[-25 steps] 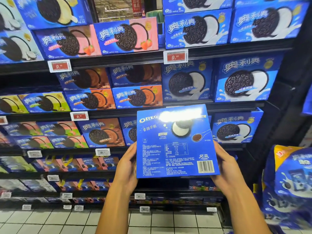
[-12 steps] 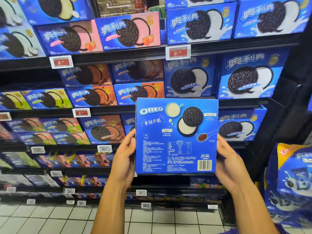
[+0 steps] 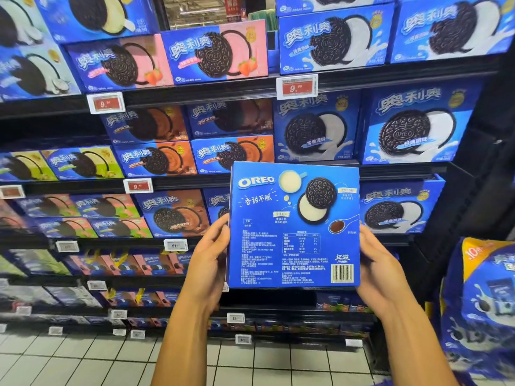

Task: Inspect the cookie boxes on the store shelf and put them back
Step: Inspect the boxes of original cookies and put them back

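Blue cookie box (image 3: 294, 224) held upright before store shelf (image 3: 390, 72), back panel with barcode facing camera; left hand (image 3: 207, 263) clamped on left edge, right hand (image 3: 381, 271) clamped on right edge, hands apart with box between; shelf rows beyond hold blue, pink, orange and green boxes; red price tag (image 3: 296, 86) on shelf edge; bagged packs (image 3: 485, 307) at far right

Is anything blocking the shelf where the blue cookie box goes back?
Nothing visible stands between the held box and the shelf. Both hands, left hand and right hand, grip its sides. The slot directly behind it is hidden by the box itself.
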`<act>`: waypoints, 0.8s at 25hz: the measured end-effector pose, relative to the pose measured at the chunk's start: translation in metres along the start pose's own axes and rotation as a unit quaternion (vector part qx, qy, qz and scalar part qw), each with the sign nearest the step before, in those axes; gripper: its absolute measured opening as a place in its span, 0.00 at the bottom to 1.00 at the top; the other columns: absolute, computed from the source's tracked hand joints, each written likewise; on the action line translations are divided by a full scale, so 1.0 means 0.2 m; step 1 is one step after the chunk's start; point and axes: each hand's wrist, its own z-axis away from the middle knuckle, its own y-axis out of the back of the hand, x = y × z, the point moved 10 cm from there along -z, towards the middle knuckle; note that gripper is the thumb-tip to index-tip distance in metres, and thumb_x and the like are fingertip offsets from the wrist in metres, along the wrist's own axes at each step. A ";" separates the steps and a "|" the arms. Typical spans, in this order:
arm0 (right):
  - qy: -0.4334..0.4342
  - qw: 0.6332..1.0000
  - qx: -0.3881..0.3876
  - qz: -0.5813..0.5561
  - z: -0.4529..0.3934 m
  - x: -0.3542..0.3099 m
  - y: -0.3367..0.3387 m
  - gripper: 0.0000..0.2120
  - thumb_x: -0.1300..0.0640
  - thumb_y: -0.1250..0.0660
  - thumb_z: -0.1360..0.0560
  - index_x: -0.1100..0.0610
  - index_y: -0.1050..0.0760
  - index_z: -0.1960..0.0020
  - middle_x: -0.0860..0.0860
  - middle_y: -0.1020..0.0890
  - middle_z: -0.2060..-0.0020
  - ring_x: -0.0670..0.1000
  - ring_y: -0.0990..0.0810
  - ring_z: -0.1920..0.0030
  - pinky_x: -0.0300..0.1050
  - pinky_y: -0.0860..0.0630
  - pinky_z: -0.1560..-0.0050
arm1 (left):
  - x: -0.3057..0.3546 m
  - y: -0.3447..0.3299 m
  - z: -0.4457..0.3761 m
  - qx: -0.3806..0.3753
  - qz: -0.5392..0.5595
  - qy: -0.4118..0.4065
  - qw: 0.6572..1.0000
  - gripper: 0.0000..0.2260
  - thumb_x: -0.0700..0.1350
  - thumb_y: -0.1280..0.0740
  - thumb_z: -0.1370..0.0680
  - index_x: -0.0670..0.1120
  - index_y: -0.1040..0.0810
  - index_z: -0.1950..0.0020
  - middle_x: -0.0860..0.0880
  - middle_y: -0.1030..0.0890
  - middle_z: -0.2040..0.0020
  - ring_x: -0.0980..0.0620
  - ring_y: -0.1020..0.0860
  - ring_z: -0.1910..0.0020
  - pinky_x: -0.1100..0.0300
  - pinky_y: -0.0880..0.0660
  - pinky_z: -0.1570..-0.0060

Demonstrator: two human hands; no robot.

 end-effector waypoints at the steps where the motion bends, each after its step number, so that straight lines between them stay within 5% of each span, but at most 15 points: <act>1: -0.006 1.000 0.002 -0.005 0.00 0.02 0.00 0.18 0.48 0.35 0.24 0.50 0.21 0.36 0.55 0.16 0.40 0.55 0.15 0.42 0.54 0.15 0.53 | 0.02 -0.01 0.00 0.000 -0.020 -0.003 1.000 0.13 0.56 0.32 0.24 0.56 0.18 0.41 0.47 0.16 0.42 0.49 0.17 0.46 0.57 0.19 0.57; 5: -0.038 0.998 0.008 -0.051 -0.01 0.11 0.00 0.19 0.48 0.33 0.26 0.52 0.19 0.37 0.57 0.16 0.41 0.58 0.15 0.42 0.61 0.16 0.52 | 0.05 -0.07 0.00 -0.015 -0.023 -0.017 0.999 0.16 0.57 0.33 0.24 0.54 0.19 0.38 0.46 0.16 0.41 0.48 0.17 0.44 0.59 0.19 0.56; 13: -0.095 0.987 0.057 -0.117 -0.02 0.24 0.07 0.15 0.49 0.39 0.19 0.55 0.21 0.40 0.56 0.13 0.49 0.54 0.12 0.54 0.53 0.16 0.65 | 0.06 -0.16 0.01 -0.019 0.026 -0.024 0.999 0.14 0.50 0.27 0.29 0.52 0.16 0.44 0.45 0.16 0.43 0.49 0.15 0.49 0.59 0.19 0.60; 20: -0.081 0.989 0.048 -0.115 -0.02 0.19 0.07 0.15 0.49 0.40 0.18 0.55 0.20 0.41 0.57 0.13 0.47 0.55 0.12 0.52 0.53 0.16 0.64 | 0.06 -0.13 -0.01 -0.018 0.015 -0.023 0.999 0.16 0.52 0.26 0.31 0.53 0.16 0.44 0.46 0.16 0.43 0.49 0.16 0.49 0.59 0.19 0.59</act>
